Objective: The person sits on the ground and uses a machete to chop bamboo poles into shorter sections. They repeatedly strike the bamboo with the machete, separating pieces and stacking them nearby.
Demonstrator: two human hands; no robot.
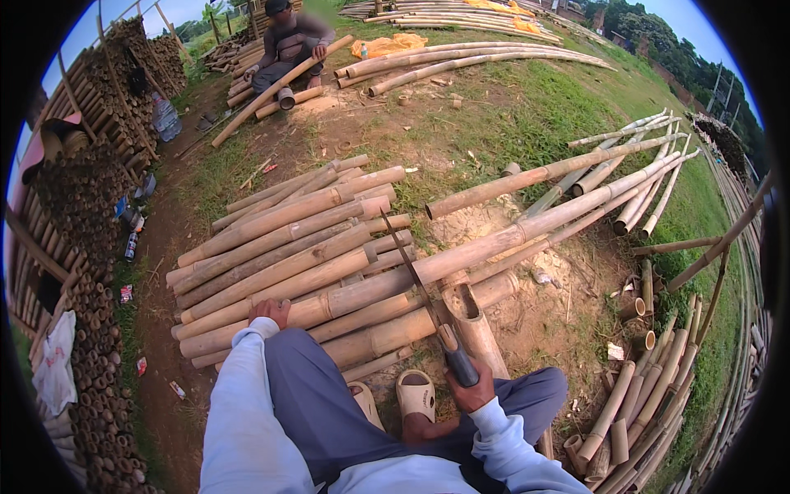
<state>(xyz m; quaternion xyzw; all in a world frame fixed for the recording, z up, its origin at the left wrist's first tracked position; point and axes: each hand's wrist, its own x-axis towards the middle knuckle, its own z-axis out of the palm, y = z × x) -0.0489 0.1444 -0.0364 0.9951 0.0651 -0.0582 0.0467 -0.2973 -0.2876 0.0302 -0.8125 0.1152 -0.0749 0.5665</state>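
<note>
My right hand [472,389] is closed round the dark handle of a handsaw [458,361]. The saw's long, narrow blade slants up and away to the left, lying across a long bamboo pole [492,242]; whether its teeth are in the bamboo I cannot tell. Toward the pole's left end, my left hand [270,313] grips it from above with bent fingers. Just right of the blade, the pole passes over a thick bamboo post [480,333] with a slot cut in its upper end. Several cut bamboo lengths [288,239] lie side by side beyond my left hand.
Further long poles [535,177] stretch to the right. Short offcuts [617,412] pile up at lower right, near a leaning pole frame [724,239]. Stacked bamboo [82,189] lines the left side. Another person [292,49] sits at the back with a bamboo pole.
</note>
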